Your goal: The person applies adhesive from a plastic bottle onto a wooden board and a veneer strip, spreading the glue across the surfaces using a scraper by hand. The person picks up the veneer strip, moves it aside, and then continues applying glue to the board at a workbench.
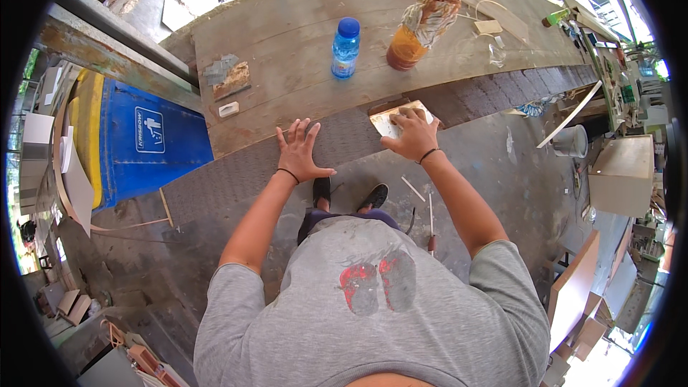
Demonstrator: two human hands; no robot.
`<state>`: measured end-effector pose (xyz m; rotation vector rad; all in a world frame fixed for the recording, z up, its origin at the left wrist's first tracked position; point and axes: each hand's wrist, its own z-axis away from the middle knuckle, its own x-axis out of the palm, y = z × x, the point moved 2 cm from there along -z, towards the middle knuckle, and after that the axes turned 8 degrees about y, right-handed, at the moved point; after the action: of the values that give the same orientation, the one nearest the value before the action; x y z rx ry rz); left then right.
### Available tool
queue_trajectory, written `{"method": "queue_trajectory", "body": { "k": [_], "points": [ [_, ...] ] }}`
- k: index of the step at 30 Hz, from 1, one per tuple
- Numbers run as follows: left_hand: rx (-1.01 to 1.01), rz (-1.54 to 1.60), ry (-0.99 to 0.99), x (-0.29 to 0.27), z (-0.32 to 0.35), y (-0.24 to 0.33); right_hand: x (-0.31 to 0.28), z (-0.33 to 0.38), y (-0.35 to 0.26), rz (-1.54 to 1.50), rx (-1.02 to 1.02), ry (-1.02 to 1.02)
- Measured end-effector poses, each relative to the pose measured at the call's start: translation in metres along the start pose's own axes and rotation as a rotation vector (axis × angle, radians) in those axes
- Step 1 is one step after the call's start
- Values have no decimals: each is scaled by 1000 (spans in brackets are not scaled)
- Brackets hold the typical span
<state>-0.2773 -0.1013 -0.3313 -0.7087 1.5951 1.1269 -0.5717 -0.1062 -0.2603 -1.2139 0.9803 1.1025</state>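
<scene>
My left hand is spread on the near edge of a long dark brown board, fingers apart and holding nothing. Farther right, my right hand is bent over a flat, pale rectangular piece with brown stains, gripping it against the same board. Whether that piece is wood or something else, I cannot tell; my fingers cover part of it. Behind the board, a blue-capped plastic bottle stands on the wooden table. To its right is an orange-brown bottle with crumpled, stained plastic around its upper part.
A small white block and grey scraps lie on the table's left. Beside it stands a blue and yellow bin. On the floor at right are a bucket and a cardboard-coloured box; sticks lie near my feet.
</scene>
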Motion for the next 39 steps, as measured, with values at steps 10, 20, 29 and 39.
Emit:
{"method": "queue_trajectory", "body": {
  "k": [10, 20, 29, 39],
  "points": [
    [15, 27, 54, -1, -1, -4, 8, -28, -19, 38, 32, -73],
    [7, 24, 25, -5, -3, 0, 19, -32, -20, 22, 74, 8],
    [-8, -2, 0, -6, -3, -1, -12, -38, -33, 85, 57, -231],
    [-9, 39, -24, -4, -1, -2, -3, -47, -19, 97, -8, -152]
  ]
}}
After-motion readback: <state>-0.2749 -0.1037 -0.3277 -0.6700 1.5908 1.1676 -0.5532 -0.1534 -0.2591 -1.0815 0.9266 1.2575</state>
